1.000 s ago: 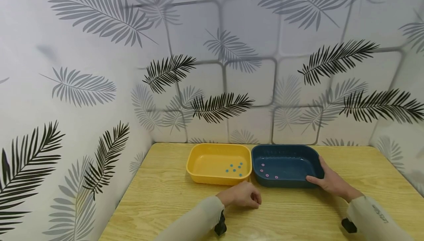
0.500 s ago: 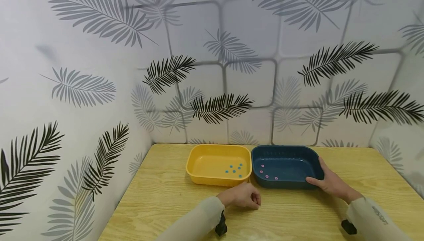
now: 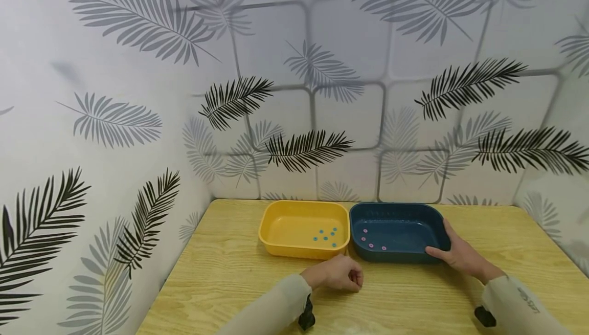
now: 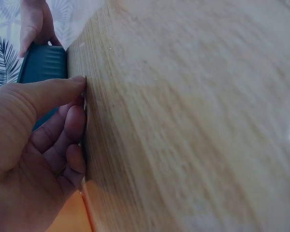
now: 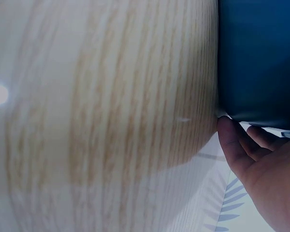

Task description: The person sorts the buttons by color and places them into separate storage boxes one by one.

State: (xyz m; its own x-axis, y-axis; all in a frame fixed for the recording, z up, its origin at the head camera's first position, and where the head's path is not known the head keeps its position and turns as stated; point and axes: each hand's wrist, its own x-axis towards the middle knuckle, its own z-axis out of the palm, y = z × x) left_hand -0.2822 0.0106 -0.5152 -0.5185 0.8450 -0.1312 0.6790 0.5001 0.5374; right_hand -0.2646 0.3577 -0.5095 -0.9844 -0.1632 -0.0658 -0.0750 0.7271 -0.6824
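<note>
My left hand (image 3: pixel 338 272) rests on the table in front of where the two tubs meet. Its fingers are loosely curled, and nothing shows in them in the left wrist view. My right hand (image 3: pixel 462 255) holds the front right corner of a dark blue plastic tub (image 3: pixel 395 257), thumb at the front rim and fingers along the right side wall. Several small pink rings (image 3: pixel 370 245) lie on that tub's floor at the left. Beside it stands a yellow plastic tub (image 3: pixel 294 249), with several small blue rings (image 3: pixel 325 238) on its right half.
Both tubs stand side by side near the back of a light wood-grain table (image 3: pixel 221 273). Close behind is a wall (image 3: pixel 285 181) with a leaf pattern. Black wrist cameras (image 3: pixel 307 317) sit under both forearms.
</note>
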